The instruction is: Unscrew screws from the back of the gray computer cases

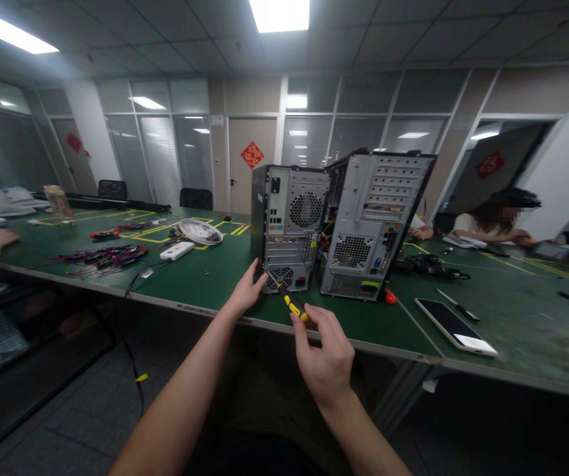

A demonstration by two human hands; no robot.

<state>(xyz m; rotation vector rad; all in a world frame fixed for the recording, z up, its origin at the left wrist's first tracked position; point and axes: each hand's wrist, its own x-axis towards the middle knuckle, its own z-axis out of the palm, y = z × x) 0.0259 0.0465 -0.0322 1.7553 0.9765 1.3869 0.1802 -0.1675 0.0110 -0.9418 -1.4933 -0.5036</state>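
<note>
Screwdriver [293,304], yellow-black: right hand [328,349] is grasping it. Smaller tower [290,252]: left hand [245,292] is touching its left edge, grip unclear. Counter [215,276]: bare strip is running leftward.

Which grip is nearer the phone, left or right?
Right. The right grip holds the screwdriver, to the left of the phone; the left grip is farther left, at the lower left corner of the smaller case.

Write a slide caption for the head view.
Right hand holds a screwdriver at the smaller computer tower, left hand alongside.
</note>
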